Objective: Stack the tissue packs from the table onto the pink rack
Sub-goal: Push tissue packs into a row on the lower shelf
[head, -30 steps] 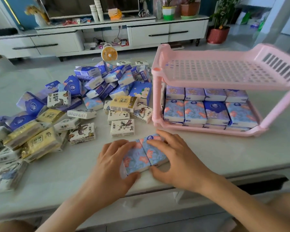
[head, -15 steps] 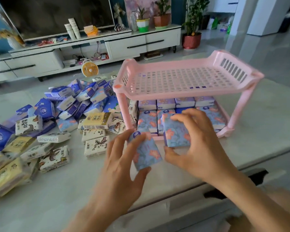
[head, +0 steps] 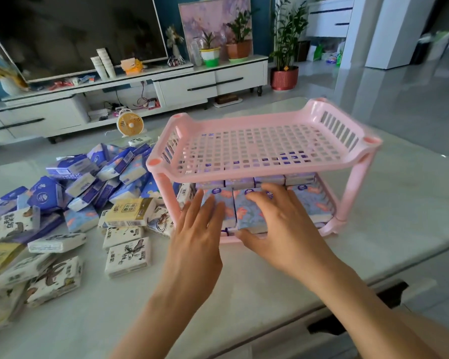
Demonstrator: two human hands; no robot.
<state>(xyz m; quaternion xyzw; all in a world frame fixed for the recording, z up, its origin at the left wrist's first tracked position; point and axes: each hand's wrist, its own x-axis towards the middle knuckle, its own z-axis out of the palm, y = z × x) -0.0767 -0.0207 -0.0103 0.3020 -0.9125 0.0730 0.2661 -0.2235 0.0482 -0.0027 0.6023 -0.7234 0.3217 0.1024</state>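
Seating two blue floral plastic-wrapped tissue packs (head: 228,206) on lower shelf of pink two-tier plastic rack (head: 270,149). Best pressed flat, flush with row behind (top tier empty). Left hand (head: 195,237) fingers spread, resting on left pack. Right hand (head: 280,229) splayed over right pack, thumb at front edge. Loose packs (head: 127,255) on pale table (head: 244,294), left of rack.

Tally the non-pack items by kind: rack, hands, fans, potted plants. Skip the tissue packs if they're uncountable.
pink rack: 1
Hands: 2 (left hand, right hand)
fan: 1
potted plants: 3 ()
Total: 7
The tissue packs overlap too much for a reliable count.
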